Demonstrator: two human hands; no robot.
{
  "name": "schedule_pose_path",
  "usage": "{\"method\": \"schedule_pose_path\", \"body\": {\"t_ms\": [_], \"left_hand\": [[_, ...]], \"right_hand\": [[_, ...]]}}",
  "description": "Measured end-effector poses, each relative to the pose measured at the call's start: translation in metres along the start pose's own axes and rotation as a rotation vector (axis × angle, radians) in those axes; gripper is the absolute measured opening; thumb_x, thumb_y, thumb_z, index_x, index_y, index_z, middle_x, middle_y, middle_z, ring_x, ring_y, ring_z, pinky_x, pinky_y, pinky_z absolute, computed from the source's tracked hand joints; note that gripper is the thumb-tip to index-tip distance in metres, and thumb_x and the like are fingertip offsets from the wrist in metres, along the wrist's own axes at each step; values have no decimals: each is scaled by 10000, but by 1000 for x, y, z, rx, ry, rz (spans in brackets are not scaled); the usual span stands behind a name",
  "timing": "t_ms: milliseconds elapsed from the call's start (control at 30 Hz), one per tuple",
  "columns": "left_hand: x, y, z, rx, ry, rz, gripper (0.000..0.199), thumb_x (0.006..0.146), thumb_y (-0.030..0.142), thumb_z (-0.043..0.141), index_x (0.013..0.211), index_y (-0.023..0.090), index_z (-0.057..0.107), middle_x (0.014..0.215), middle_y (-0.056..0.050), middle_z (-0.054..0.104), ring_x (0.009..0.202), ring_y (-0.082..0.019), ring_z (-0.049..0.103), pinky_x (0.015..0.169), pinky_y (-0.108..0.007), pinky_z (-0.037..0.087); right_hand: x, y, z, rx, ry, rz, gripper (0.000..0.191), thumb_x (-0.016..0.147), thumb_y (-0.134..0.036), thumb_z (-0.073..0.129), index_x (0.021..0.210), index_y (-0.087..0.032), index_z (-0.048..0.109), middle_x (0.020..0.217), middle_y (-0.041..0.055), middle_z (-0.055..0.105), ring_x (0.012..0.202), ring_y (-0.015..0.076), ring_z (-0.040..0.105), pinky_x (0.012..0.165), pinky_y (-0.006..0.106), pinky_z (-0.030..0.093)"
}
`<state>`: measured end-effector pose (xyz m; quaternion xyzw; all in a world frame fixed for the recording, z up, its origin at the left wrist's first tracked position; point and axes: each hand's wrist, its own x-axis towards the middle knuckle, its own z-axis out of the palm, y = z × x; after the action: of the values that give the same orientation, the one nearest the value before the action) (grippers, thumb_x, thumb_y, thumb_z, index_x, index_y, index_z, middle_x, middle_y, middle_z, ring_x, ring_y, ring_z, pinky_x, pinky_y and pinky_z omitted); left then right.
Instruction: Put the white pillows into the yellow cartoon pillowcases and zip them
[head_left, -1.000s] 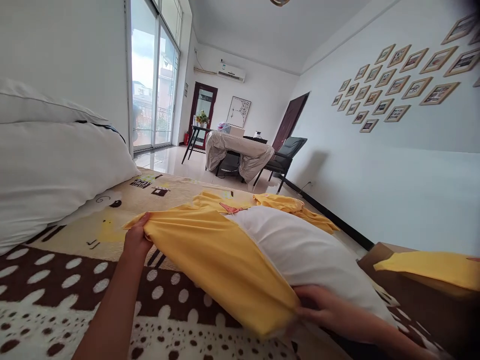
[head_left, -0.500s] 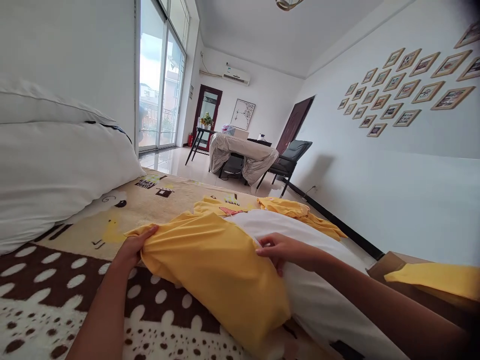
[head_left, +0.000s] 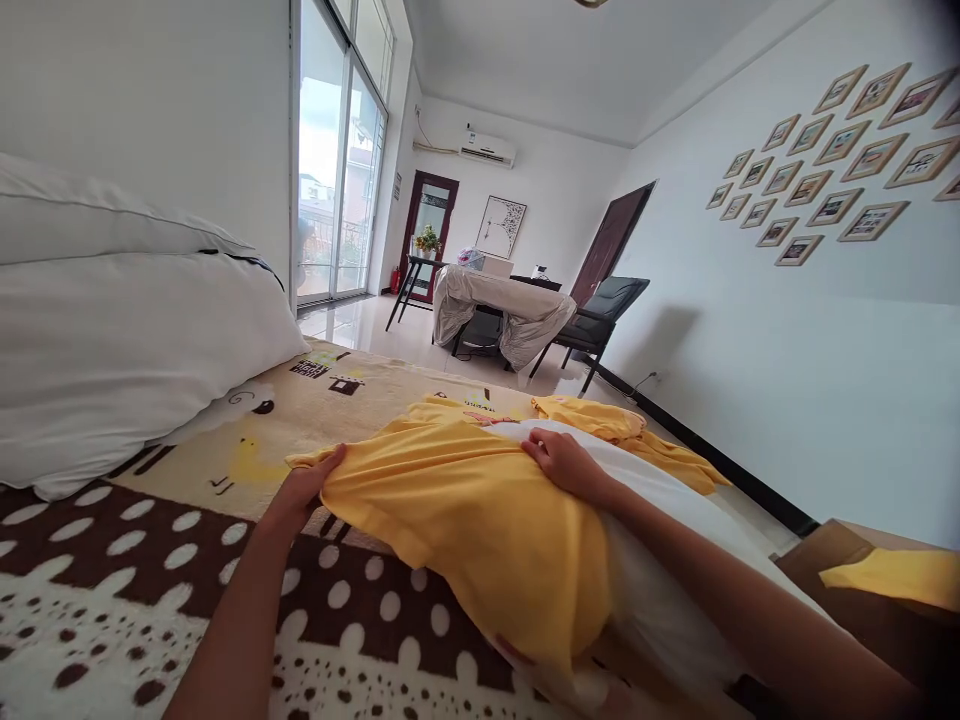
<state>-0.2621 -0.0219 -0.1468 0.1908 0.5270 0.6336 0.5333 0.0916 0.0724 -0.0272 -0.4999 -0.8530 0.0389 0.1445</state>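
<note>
With 2 hands on the yellow cover (head_left: 465,510), you appear to be working it onto the white pillow (head_left: 649,580), near right on the blanket (head_left: 315,400). Next calls for keeping the opening spread. Your left hand (head_left: 300,485) grips the cover's left end; your right hand (head_left: 562,465) curls at its far edge, pinch uncertain.

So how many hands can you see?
2. The left hand grips one end of a yellow cloth; the right hand touches the cloth's top edge, by a white pillow.
</note>
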Motion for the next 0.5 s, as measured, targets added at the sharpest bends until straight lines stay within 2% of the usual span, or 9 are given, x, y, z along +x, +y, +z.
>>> {"method": "schedule_pose_path", "body": {"t_ms": [167, 300, 333, 400, 500], "left_hand": [[-7, 6, -17, 173, -146, 22, 449, 582, 389, 827, 925, 121, 715, 998, -118, 728, 910, -249, 682, 672, -248, 577], [-11, 9, -17, 149, -224, 38, 434, 562, 323, 842, 926, 123, 715, 1027, -122, 721, 961, -265, 673, 765, -272, 573], [-11, 10, -16, 140, -227, 44, 428, 556, 312, 845, 917, 122, 716, 1025, -121, 722, 954, -260, 675, 773, -268, 570], [-11, 11, -15, 130, -214, 65, 427, 539, 303, 852, 901, 120, 718, 1016, -121, 724, 942, -255, 678, 771, -260, 567], [-8, 12, -14, 118, -166, 88, 441, 508, 297, 863, 885, 116, 720, 1005, -121, 726, 934, -255, 677, 736, -255, 567]], "right_hand": [[-3, 0, 2, 40, -214, -71, 332, 867, -427, 416, 676, -193, 553, 723, 32, 632, 671, 157, 534, 608, 256, 375], [11, 5, -23, 59, -382, -140, 380, 851, -524, 441, 755, -190, 594, 722, 18, 638, 646, 143, 544, 600, 244, 391], [17, 11, -31, 30, -384, -130, 390, 860, -529, 425, 804, -188, 606, 714, 15, 643, 637, 141, 555, 605, 242, 401], [29, 30, -43, -106, -287, -61, 387, 878, -496, 408, 926, -176, 621, 785, 37, 673, 697, 153, 596, 653, 248, 428], [38, 59, -41, -341, -78, 63, 415, 823, -414, 518, 1120, -136, 599, 1088, 134, 655, 964, 234, 601, 791, 315, 435]]}}
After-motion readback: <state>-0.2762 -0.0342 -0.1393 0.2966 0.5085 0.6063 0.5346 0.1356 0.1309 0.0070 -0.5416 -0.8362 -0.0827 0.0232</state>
